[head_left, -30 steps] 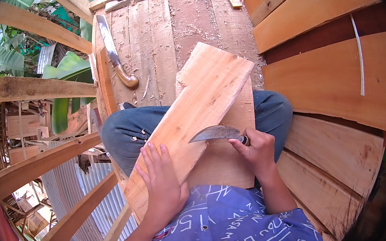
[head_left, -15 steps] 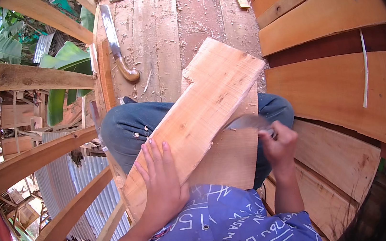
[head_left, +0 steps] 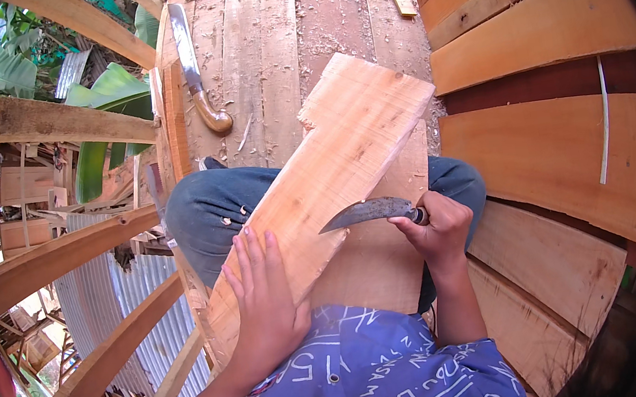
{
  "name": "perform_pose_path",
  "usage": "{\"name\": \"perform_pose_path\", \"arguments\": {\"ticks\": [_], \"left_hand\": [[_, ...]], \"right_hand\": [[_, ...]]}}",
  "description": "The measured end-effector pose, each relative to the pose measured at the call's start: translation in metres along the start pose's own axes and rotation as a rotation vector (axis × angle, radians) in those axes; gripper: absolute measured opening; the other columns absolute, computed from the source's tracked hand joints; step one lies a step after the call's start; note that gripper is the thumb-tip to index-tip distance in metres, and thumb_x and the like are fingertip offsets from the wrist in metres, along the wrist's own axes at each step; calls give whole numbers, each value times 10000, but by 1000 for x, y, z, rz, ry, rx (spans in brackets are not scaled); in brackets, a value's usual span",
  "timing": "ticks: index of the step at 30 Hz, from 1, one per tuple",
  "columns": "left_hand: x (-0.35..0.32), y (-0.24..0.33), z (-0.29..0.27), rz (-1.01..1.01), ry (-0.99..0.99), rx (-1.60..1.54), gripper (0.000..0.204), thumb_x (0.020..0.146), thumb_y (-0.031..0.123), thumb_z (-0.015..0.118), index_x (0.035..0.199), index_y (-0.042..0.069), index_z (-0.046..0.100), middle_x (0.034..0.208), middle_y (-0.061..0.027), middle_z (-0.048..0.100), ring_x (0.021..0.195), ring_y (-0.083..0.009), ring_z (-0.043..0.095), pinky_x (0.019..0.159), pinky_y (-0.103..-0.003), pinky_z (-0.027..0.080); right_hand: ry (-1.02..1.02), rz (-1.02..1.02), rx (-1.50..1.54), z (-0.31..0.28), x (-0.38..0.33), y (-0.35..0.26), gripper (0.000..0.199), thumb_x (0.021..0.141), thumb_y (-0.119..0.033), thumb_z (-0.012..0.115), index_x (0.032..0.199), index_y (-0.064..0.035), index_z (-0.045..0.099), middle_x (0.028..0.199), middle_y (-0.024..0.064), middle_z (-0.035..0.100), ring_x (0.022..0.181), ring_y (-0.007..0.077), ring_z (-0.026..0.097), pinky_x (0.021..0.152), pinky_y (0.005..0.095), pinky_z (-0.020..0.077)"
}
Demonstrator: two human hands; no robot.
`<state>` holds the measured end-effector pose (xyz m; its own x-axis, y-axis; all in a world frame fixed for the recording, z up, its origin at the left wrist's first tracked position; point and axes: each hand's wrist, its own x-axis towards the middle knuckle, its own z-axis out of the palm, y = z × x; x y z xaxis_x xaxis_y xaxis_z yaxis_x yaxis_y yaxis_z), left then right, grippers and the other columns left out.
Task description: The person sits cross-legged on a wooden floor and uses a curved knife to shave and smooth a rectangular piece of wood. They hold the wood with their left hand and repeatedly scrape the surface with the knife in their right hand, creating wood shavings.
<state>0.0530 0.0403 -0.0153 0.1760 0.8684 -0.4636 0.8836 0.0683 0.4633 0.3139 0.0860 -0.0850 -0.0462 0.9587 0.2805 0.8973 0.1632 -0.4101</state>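
My left hand [head_left: 263,300] lies flat, fingers spread, on the plank [head_left: 325,190]; my right hand [head_left: 437,227] is clenched around the curved knife [head_left: 367,212], its tip touching the plank's edge.

Single head-worn fisheye view, looking steeply down and slightly forward over the person's own lap, close enough that the blue shirt [head_left: 357,384] fills the lower edge and both forearms enter from below. Plank floor [head_left: 276,53] runs toward the top of frame, board wall [head_left: 544,36] bends along the right rim, open timber frame [head_left: 46,121] on the left. No second view to share with.
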Motion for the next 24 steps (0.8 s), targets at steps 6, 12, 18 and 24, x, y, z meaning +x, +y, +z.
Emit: {"name": "perform_pose_path", "arguments": {"ticks": [6, 12, 18, 24], "left_hand": [[2, -6, 2, 43, 32, -128, 904, 736, 100, 592, 1493, -107, 145, 1538, -393, 55, 1449, -547, 3, 1105, -691, 11], [-4, -14, 2, 59, -26, -87, 908, 729, 120, 612, 1495, -88, 172, 1540, -387, 63, 1451, -544, 11, 1102, -697, 17], [3, -7, -2, 10, 7, -61, 926, 737, 171, 659, 1510, -37, 192, 1560, -328, 116, 1459, -514, 64, 1110, -687, 37], [3, -13, -9, -2, -75, 9, 1010, 717, 257, 737, 1521, 2, 181, 1586, -267, 127, 1479, -450, 86, 1144, -632, 49]], "right_hand": [[81, 48, 42, 5, 8, 2, 635, 760, -557, 752, 569, -54, 415, 489, 85, 390, 432, 255, 383, 426, 358, 325], [301, 555, 151, -35, 35, 71, 602, 915, -452, 656, 602, -8, 398, 506, 104, 321, 484, 182, 300, 462, 367, 278], [-94, 166, 148, -25, 13, -5, 535, 788, -450, 769, 616, -36, 478, 529, 137, 450, 468, 311, 494, 457, 386, 376], [-214, 236, 156, -11, -18, -14, 546, 791, -484, 751, 586, -55, 483, 508, 109, 470, 443, 281, 519, 432, 363, 398]]}}
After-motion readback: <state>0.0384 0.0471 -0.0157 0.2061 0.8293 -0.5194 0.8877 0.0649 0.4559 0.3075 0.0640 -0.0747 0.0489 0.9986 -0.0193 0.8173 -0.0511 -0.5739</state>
